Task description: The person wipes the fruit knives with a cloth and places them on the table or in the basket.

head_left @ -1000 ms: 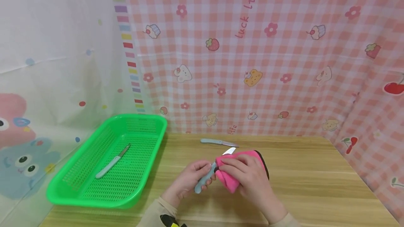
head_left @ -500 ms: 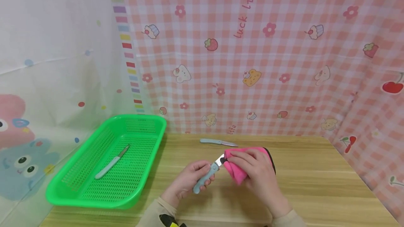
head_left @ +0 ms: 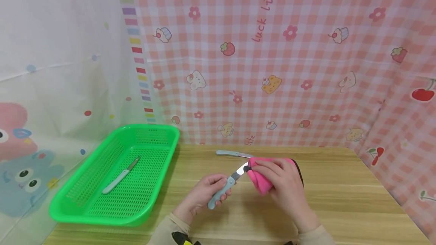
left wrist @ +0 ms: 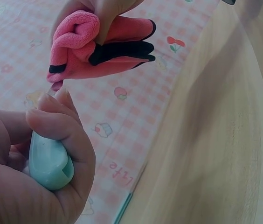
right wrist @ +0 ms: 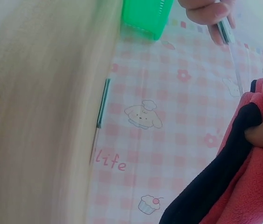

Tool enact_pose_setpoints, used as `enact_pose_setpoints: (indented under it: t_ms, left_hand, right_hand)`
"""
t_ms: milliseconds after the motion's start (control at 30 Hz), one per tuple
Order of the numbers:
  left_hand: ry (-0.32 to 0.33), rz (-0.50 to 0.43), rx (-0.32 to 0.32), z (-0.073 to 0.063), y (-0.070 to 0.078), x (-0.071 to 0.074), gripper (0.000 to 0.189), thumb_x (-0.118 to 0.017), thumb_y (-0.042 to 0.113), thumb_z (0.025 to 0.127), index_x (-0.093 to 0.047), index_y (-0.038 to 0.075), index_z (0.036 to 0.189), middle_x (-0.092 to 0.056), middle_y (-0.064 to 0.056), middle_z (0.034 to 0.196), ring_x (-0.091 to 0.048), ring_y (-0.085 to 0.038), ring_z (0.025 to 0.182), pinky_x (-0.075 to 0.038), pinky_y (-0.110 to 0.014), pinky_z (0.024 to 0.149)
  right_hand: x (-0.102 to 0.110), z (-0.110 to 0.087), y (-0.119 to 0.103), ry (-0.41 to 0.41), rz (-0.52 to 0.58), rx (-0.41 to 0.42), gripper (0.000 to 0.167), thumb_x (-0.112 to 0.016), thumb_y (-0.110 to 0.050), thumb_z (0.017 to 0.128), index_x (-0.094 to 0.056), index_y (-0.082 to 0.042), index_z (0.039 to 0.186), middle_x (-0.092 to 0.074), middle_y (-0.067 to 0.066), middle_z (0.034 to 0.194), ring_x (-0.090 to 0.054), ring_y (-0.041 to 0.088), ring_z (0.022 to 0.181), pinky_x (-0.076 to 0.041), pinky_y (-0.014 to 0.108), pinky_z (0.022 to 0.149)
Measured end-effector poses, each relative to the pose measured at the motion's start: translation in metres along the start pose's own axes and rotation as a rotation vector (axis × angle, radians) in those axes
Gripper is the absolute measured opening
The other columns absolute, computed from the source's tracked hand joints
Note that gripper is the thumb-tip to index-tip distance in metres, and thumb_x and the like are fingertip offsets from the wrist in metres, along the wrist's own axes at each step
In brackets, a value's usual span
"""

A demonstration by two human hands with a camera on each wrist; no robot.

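Observation:
My left hand [head_left: 211,190] grips the pale blue handle of a small knife [head_left: 223,192], its blade pointing up and to the right. A folded pink cloth [head_left: 260,179] with black edging is pinched in my right hand [head_left: 284,184] and wraps the blade's tip. The lower part of the blade shows bare between handle and cloth. In the left wrist view the handle's butt end [left wrist: 50,163] sticks out of the curled fingers, below the cloth [left wrist: 85,51]. The right wrist view has the thumb pressing the cloth [right wrist: 243,172] from the side, with the thin blade [right wrist: 236,70] running into it.
A second knife [head_left: 228,153] with the same pale handle lies on the wooden table [head_left: 340,199] behind the hands, its tip overlapped by the cloth. At left stands a green perforated basket [head_left: 163,173] holding another knife [head_left: 117,180]. A checked curtain [head_left: 306,59] hangs behind the table.
My right hand has slid the cloth up and right along the blade, from near the handle to the tip, baring the blade's lower part. The left hand has stayed nearly still.

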State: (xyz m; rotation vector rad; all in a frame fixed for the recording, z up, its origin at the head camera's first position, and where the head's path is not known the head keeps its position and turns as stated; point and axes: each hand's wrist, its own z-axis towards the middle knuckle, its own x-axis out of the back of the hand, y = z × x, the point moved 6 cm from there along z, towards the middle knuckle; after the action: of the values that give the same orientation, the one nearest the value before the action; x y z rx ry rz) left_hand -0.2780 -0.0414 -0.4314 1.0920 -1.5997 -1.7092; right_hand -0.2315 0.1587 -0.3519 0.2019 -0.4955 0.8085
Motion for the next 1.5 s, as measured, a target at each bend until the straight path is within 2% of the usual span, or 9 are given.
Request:
enact_pose_setpoints:
  t_ms: [100, 400, 667, 1000, 1167, 1333, 1400, 1467, 1500]
  left_hand:
    - [0.010, -0.006, 0.004, 0.000, 0.000, 0.002, 0.030, -0.048, 0.016, 0.105, -0.057, -0.010, 0.119, -0.064, -0.003, 0.081, -0.052, -0.007, 0.061, -0.043, -0.017, 0.049]
    - [0.017, -0.036, -0.008, 0.000, 0.002, 0.006, 0.028, -0.049, 0.016, 0.105, -0.058, -0.008, 0.117, -0.065, -0.004, 0.081, -0.053, -0.007, 0.061, -0.044, -0.016, 0.049]
    - [0.022, -0.042, -0.018, -0.001, 0.005, 0.009, 0.028, -0.048, 0.017, 0.105, -0.056, -0.008, 0.115, -0.063, -0.003, 0.081, -0.052, -0.007, 0.061, -0.044, -0.016, 0.049]
    - [0.053, -0.051, -0.028, 0.000, 0.007, 0.015, 0.038, -0.046, 0.019, 0.106, -0.051, -0.015, 0.123, -0.064, -0.003, 0.082, -0.051, -0.007, 0.061, -0.044, -0.016, 0.049]
    - [0.051, -0.058, -0.029, 0.000, 0.008, 0.015, 0.035, -0.046, 0.018, 0.106, -0.054, -0.013, 0.119, -0.064, -0.003, 0.081, -0.051, -0.007, 0.061, -0.044, -0.016, 0.049]
    - [0.036, -0.056, -0.010, -0.001, 0.008, 0.011, 0.032, -0.046, 0.019, 0.106, -0.057, -0.009, 0.117, -0.064, -0.003, 0.082, -0.052, -0.008, 0.062, -0.044, -0.016, 0.050]
    - [0.031, -0.052, -0.002, -0.001, 0.009, 0.009, 0.033, -0.047, 0.019, 0.106, -0.057, -0.010, 0.118, -0.064, -0.004, 0.083, -0.052, -0.008, 0.062, -0.045, -0.017, 0.051]
    - [0.023, -0.047, -0.002, -0.002, 0.009, 0.006, 0.032, -0.046, 0.018, 0.106, -0.056, -0.010, 0.118, -0.063, -0.004, 0.083, -0.052, -0.007, 0.062, -0.044, -0.016, 0.051]
    - [0.020, -0.045, -0.004, -0.002, 0.009, 0.005, 0.031, -0.045, 0.017, 0.106, -0.056, -0.010, 0.118, -0.063, -0.004, 0.082, -0.051, -0.007, 0.062, -0.044, -0.016, 0.050]
  right_hand:
    - [0.003, 0.000, 0.003, 0.009, -0.003, -0.008, 0.042, -0.077, 0.000, 0.069, -0.076, -0.018, 0.107, -0.072, 0.000, 0.114, -0.061, 0.029, 0.097, -0.042, 0.048, 0.082]
    - [0.012, 0.001, 0.011, -0.019, -0.029, -0.067, 0.052, -0.073, 0.013, 0.065, -0.075, -0.017, 0.107, -0.071, 0.000, 0.114, -0.059, 0.029, 0.100, -0.042, 0.049, 0.084]
    - [0.024, 0.006, 0.011, 0.034, -0.029, -0.067, 0.053, -0.070, 0.014, 0.064, -0.075, -0.017, 0.107, -0.071, 0.001, 0.115, -0.058, 0.030, 0.098, -0.041, 0.051, 0.083]
    - [0.033, 0.013, 0.004, 0.092, -0.010, -0.012, 0.045, -0.066, 0.010, 0.069, -0.076, -0.015, 0.105, -0.072, 0.002, 0.111, -0.060, 0.032, 0.096, -0.042, 0.049, 0.081]
    - [0.031, 0.017, -0.004, 0.113, -0.003, 0.049, 0.028, -0.060, -0.005, 0.084, -0.076, -0.016, 0.104, -0.073, 0.002, 0.109, -0.062, 0.032, 0.093, -0.045, 0.048, 0.081]
    - [0.020, 0.018, -0.016, 0.087, 0.026, 0.106, 0.028, -0.051, -0.019, 0.094, -0.076, -0.016, 0.106, -0.073, 0.001, 0.109, -0.062, 0.032, 0.092, -0.045, 0.048, 0.081]
    - [0.015, 0.017, -0.021, 0.076, 0.041, 0.129, 0.028, -0.051, -0.023, 0.095, -0.076, -0.016, 0.108, -0.072, 0.001, 0.110, -0.062, 0.031, 0.091, -0.046, 0.047, 0.080]
    - [0.009, 0.016, -0.026, 0.043, 0.056, 0.139, 0.024, -0.063, -0.016, 0.090, -0.075, -0.016, 0.110, -0.072, 0.000, 0.112, -0.062, 0.030, 0.092, -0.047, 0.047, 0.080]
    - [0.007, 0.015, -0.028, 0.036, 0.062, 0.146, 0.024, -0.063, -0.017, 0.090, -0.075, -0.016, 0.111, -0.072, 0.000, 0.113, -0.062, 0.030, 0.092, -0.048, 0.047, 0.079]
